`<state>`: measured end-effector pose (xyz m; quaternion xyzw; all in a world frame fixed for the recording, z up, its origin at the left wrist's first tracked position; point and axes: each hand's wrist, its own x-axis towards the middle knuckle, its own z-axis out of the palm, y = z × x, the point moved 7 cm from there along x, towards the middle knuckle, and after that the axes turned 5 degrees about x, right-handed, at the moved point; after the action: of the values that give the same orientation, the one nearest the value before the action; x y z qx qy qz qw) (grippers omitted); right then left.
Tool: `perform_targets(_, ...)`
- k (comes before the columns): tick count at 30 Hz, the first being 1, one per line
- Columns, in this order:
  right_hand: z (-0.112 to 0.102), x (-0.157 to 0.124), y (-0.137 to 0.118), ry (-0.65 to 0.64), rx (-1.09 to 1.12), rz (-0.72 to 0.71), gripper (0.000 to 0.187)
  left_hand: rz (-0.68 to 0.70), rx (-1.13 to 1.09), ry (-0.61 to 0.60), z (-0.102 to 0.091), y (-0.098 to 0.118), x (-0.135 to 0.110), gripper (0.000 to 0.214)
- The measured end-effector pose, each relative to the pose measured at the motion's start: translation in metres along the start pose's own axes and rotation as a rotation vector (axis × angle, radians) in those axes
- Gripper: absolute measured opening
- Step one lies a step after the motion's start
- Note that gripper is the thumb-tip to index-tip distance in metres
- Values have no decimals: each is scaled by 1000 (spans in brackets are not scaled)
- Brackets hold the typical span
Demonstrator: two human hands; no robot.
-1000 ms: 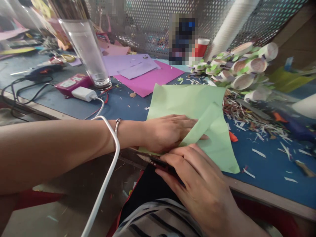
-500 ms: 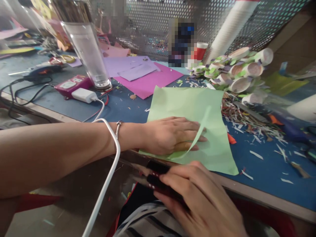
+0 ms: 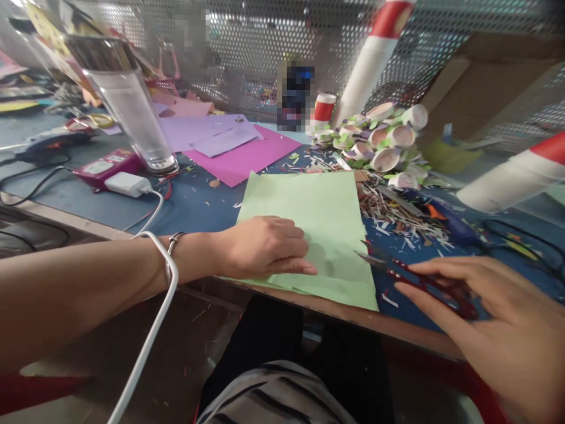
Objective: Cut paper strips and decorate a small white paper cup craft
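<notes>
A sheet of light green paper (image 3: 326,206) lies at the table's front edge, with a narrow band along its near side. My left hand (image 3: 269,247) rests on the sheet's left part, its fingers curled under and the thumb pointing right. What those fingers hold, if anything, is hidden. On the right, my right hand (image 3: 489,300) grips dark red-handled scissors (image 3: 399,274) by the handles. Their blades are slightly apart and point left, over the sheet's right edge. A white cable (image 3: 170,294) passes across my left wrist.
Purple paper (image 3: 180,132) and magenta paper (image 3: 238,168) lie behind the green sheet. A glass bottle (image 3: 136,118) and a charger box (image 3: 108,168) stand at left. Paper scraps (image 3: 392,212), joined cut cups (image 3: 384,144) and a cup stack (image 3: 507,179) occupy the right.
The right hand has moved right with the scissors, from below the table edge to beside the sheet. My left fingers, flat before, are now curled. The loose green strip is no longer visible.
</notes>
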<state>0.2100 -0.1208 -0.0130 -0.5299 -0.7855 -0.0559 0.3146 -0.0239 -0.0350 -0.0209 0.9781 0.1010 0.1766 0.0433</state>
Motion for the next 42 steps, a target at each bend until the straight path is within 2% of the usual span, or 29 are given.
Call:
perform_targets(1, -3, 7, 3, 24, -42, 16, 16, 6, 8, -2, 0, 1, 0, 48)
perform_targets(2, -1, 13, 5, -9, -52, 23, 14, 8, 18, -4, 0, 1, 0, 48)
perform_targets(4, 1, 22, 1, -41, -59, -55, 12, -1, 42, -11, -1, 2, -1, 48)
perform_targets(8, -8, 36, -14, 33, 22, -106, 13, -6, 124, 18, -13, 6, 6, 48)
perform_targets(14, 1, 77, -42, -180, 292, -171, 20, 89, 264, 141, -46, 13, 43, 46)
perform_targets(19, 12, 103, -36, -305, 470, -54, 11, 98, 341, 189, -60, 3, 65, 46)
perform_targets(21, 17, 107, -27, -334, 544, 18, 13, 21, 379, 312, -72, -5, 66, 44)
perform_targets(24, 22, 110, -9, -299, 582, 115, 12, -261, 389, 627, -95, -22, 54, 38)
perform_targets(26, 21, 112, 0, -219, 551, 124, 12, -427, 301, 749, -97, -30, 44, 39)
perform_targets(27, 20, 113, 4, -169, 516, 109, 11, -476, 230, 710, -91, -34, 44, 42)
perform_targets(29, 17, 115, 6, -74, 414, 50, 8, -555, 67, 538, -71, -40, 49, 47)
perform_targets(32, 12, 114, -3, 41, 239, -160, 4, -703, -341, 247, -31, -51, 52, 44)
perform_targets(34, 14, 111, -11, 54, 166, -309, 7, -788, -531, 197, -20, -56, 48, 39)
perform_targets(35, 17, 109, -14, 40, 139, -362, 8, -808, -503, 242, -23, -58, 44, 42)
perform_targets(36, 20, 107, -15, 19, 114, -397, 9, -807, -379, 312, -33, -58, 39, 46)
perform_targets(37, 23, 106, -16, -3, 88, -416, 10, -766, -167, 423, -48, -53, 34, 51)
perform_targets(38, 27, 104, -17, -24, 65, -434, 11, -692, 60, 477, -60, -44, 31, 56)
perform_targets(40, 33, 100, -20, -51, 29, -475, 13, -539, 393, 429, -65, -24, 29, 67)
perform_targets(42, 40, 97, -24, -90, 13, -501, 13, -467, 510, 274, -53, -15, 26, 49)
